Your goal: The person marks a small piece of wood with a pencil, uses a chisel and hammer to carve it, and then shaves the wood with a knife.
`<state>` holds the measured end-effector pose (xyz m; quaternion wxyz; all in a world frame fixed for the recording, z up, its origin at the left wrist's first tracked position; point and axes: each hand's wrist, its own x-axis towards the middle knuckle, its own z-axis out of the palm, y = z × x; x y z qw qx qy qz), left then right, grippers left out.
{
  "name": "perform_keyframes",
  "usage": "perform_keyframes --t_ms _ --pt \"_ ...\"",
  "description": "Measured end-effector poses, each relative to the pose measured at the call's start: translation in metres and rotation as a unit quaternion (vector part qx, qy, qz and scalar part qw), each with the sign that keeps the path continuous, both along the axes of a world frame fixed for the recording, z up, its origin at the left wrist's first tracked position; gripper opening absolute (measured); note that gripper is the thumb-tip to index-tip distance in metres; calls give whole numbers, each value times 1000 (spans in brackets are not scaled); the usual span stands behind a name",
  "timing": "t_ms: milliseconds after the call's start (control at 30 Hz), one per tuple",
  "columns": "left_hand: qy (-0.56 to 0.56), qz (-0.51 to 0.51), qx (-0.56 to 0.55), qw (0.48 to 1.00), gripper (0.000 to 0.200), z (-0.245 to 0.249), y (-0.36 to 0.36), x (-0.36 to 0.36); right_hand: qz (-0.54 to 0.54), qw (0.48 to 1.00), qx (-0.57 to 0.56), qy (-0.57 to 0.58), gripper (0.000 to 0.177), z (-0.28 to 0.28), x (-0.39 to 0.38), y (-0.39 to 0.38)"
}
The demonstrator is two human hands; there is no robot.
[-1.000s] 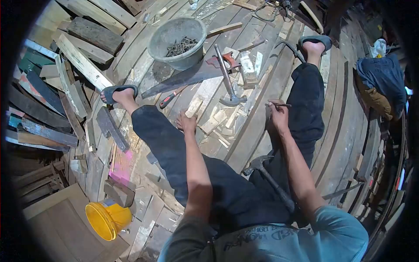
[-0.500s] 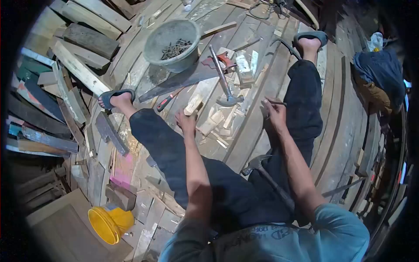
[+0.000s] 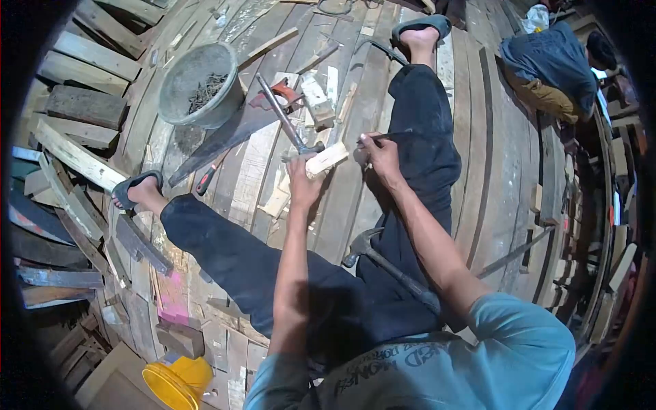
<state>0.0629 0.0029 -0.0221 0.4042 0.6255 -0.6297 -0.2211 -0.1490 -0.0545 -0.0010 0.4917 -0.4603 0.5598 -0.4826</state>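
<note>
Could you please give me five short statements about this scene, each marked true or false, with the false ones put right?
1. The left hand holds a piece of wood. True.
2. The nails are in the yellow bucket. False: the nails are in the grey bucket.
3. One hammer rests on the dark trousers. True.
4. The saw is in the right hand. False: the saw lies on the floor, apart from the right hand.
5. Both feet are bare. False: both feet are in dark slippers.
</note>
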Motion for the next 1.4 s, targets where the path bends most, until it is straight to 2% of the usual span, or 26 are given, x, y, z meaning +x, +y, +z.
perform_keyframes --t_ms 200,333,400,433,600,867,1033,1133,1267,1400 --pt "50 -44 22 998 47 3 1 -9 36 995 9 -90 13 7 2 2" --pt "53 -69 33 996 49 1 0 -23 49 998 23 -39 13 7 0 1" --pt "68 -76 52 993 49 5 2 -31 57 997 16 -46 15 9 -1 2" --pt "35 -74 66 994 49 5 2 -34 61 997 13 -49 16 10 0 3" --pt "77 -61 59 993 55 2 7 -45 121 989 -4 -79 17 15 4 8" --pt "44 -63 15 997 54 -8 8 -46 182 983 27 -19 13 12 15 14" --pt "42 -64 1 997 51 -12 7 -48 196 980 -19 23 14 2 16 12" --pt "38 -66 -2 997 49 -16 5 -47 203 976 11 74 15 4 16 11" --pt "44 -51 13 998 48 -21 6 -48 206 976 7 68 13 0 15 12" --pt "47 -63 27 997 48 -11 8 -46 214 974 50 53 11 12 17 13"
